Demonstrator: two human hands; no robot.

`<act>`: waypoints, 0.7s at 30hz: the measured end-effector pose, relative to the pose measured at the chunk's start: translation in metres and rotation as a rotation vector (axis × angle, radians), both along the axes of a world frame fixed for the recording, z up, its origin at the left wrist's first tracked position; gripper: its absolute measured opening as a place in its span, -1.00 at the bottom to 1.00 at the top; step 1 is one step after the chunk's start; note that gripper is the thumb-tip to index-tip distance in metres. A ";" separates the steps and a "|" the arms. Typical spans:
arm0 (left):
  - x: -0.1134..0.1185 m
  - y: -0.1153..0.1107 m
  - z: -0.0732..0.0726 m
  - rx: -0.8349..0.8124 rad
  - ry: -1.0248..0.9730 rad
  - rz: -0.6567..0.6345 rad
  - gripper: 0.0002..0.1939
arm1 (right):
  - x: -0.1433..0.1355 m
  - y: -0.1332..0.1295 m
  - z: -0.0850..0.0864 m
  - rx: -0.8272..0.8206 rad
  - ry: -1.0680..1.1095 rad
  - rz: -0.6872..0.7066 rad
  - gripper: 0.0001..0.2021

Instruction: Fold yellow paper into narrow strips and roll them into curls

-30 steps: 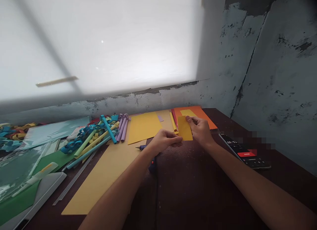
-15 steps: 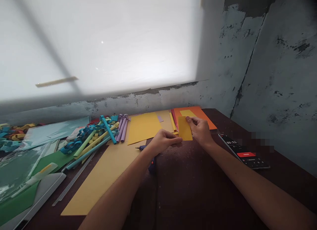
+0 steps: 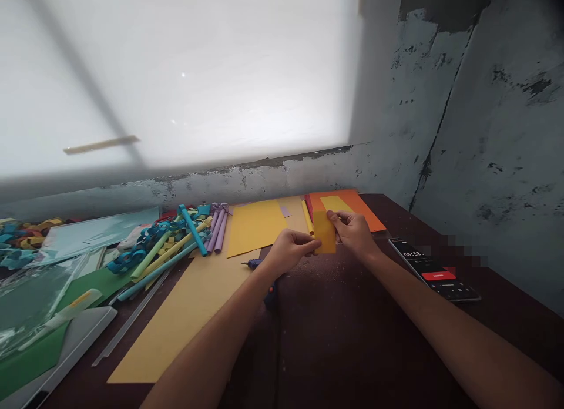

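Between my two hands, a small yellow paper piece [image 3: 325,235] is held upright above the dark table. My left hand [image 3: 291,248] pinches its lower left edge. Thumb and fingers of my right hand [image 3: 353,230] close on its upper right side. Behind it lie an orange sheet [image 3: 372,215] with a yellow strip [image 3: 335,204] on top, and a rolled yellow paper tube [image 3: 307,216]. A blue glue gun [image 3: 269,294] lies partly hidden behind my left forearm, its nozzle resting over a tan sheet [image 3: 189,315].
A yellow sheet [image 3: 258,225] and purple paper tubes [image 3: 218,231] lie near the wall. Blue curled strips [image 3: 127,259], green sheets [image 3: 88,291] and clear plastic [image 3: 35,303] crowd the left. A phone [image 3: 434,271] showing a timer rests at the right.
Both hands have shifted the yellow paper piece slightly left and down. My right hand moved a little toward my left hand. Things on the table stay in place.
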State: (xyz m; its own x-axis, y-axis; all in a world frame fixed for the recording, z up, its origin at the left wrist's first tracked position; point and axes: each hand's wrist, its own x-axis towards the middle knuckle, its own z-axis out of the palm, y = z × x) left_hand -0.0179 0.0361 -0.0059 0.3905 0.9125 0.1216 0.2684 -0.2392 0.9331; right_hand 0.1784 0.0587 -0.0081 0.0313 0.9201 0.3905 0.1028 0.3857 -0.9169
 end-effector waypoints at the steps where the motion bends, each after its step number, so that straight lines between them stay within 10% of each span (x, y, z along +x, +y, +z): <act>1: 0.000 0.001 0.000 0.016 -0.013 0.022 -0.63 | 0.000 0.000 0.000 -0.007 -0.003 0.021 -0.38; 13: -0.004 0.004 0.003 -0.068 -0.285 0.128 -0.50 | -0.003 -0.002 0.000 -0.068 -0.106 0.234 -0.48; 21: -0.012 0.008 0.001 -0.105 -0.074 0.091 -0.58 | 0.001 0.000 -0.001 -0.119 -0.291 0.352 -0.69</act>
